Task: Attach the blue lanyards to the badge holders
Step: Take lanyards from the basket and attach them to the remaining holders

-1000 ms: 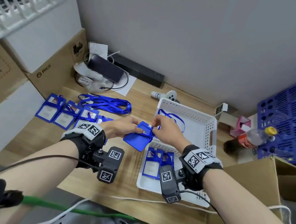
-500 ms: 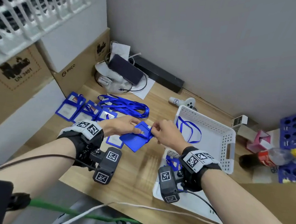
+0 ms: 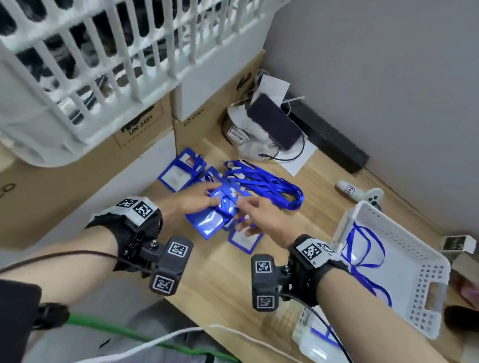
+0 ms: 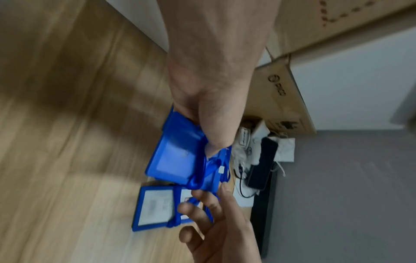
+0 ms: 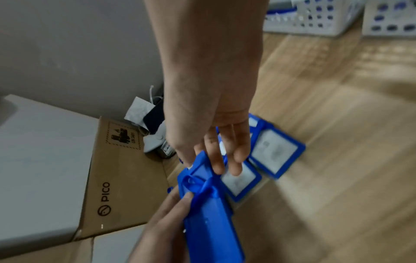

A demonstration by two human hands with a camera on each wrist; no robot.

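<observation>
While the left hand point(image 3: 192, 203) pinches a blue badge holder point(image 3: 209, 222) between thumb and fingers, the right hand point(image 3: 261, 217) hovers just beside it with its fingers straight and spread, gripping nothing. In the right wrist view those fingertips point(image 5: 217, 167) touch the holder's far end, where a blue lanyard point(image 5: 198, 185) is looped through its top. The held holder is tilted above the wooden table point(image 3: 223, 273), directly over other badge holders point(image 3: 244, 239) lying flat there; more of them point(image 3: 179, 172) lie nearer the cardboard boxes point(image 3: 138, 130). A pile of loose blue lanyards point(image 3: 264, 183) lies just beyond both hands. To the right, well apart from the hands, a white basket point(image 3: 417, 265) holds another lanyard point(image 3: 366, 252).
</observation>
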